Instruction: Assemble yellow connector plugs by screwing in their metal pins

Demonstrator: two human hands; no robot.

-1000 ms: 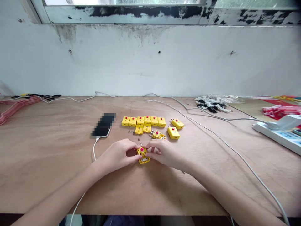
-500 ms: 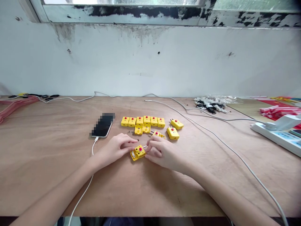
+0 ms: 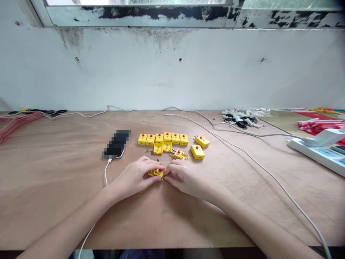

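Fingers [image 3: 150,165] partly hide the held yellow connector [image 3: 159,173].

Wooden table [image 3: 64,154] with yellow plugs [image 3: 197,152], phone [image 3: 116,144]

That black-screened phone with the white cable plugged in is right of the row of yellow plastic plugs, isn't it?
No, wrong side: the head view shows the black-screened phone left of the row of yellow plastic plugs.

A head-worn camera looks forward and down from above the near edge of the table [image 3: 54,172], close behind the left hand [image 3: 138,175] and right hand [image 3: 187,177], facing the wall [image 3: 121,72] and window frame [image 3: 161,13].
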